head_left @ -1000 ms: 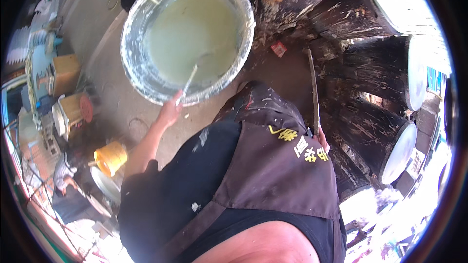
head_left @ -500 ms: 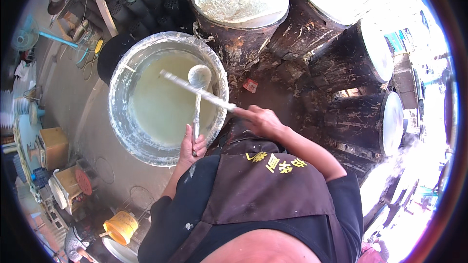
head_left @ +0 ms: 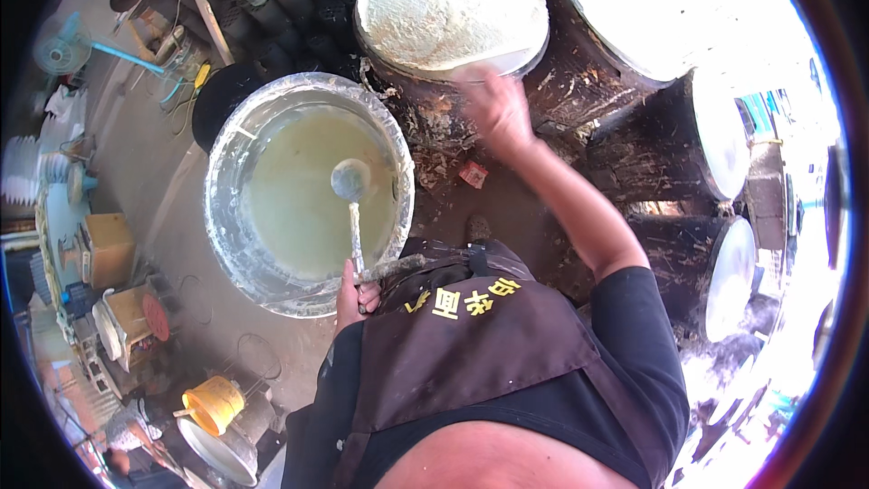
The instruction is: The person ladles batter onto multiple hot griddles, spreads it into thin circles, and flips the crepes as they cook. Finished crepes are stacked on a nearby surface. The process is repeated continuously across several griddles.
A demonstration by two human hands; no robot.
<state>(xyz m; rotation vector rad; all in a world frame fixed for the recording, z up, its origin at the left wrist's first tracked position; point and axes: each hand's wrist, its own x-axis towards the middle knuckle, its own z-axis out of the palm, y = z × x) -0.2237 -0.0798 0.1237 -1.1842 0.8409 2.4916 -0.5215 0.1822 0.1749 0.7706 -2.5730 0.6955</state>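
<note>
Milky greenish liquid (head_left: 299, 208) sits in a big grey tub (head_left: 218, 208) on the floor (head_left: 253, 326). The ladle (head_left: 350, 179) has its bowl over the liquid, right of the tub's middle, its handle running to the near rim. The hands are well apart. At the tub's near right edge, the left hand (head_left: 356, 294) is clasped around that handle; a pale stick (head_left: 398, 267) crosses there, though I cannot tell what grips it. The right hand (head_left: 493, 113), blurred, is at the near edge of a white-topped dark barrel (head_left: 425, 109); I cannot tell whether its fingers touch.
</note>
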